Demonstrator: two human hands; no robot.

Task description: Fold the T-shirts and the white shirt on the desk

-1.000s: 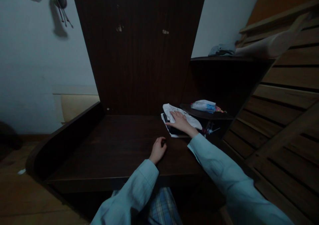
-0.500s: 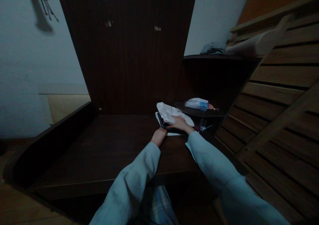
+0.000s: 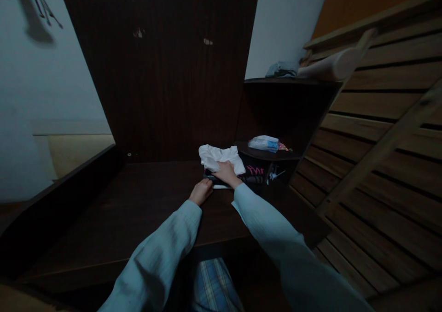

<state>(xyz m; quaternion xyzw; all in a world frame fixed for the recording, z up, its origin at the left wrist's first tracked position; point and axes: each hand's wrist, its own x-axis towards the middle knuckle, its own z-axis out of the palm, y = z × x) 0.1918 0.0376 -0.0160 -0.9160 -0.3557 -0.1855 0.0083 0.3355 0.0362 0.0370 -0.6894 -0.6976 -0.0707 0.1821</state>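
Note:
A crumpled white cloth, perhaps a garment, lies on top of a small pile on the dark wooden desk. Under and beside it shows a black item with pink lettering; its kind is unclear. At the very bottom a thin white edge peeks out. My right hand grips the front of the white cloth, its fingers across the top. Curled at the pile's near left corner is my left hand, fingers closed on the dark edge there; what exactly they pinch is hidden.
A corner shelf at the right carries a white and blue packet. Folded cloth and a pale roll lie on the shelf above. A slatted wooden frame leans at the right. The desk has a raised left side.
Both hands and the white cloth have shifted left along the desk. More of the black item with pink lettering now shows at the right. The view has turned slightly right.

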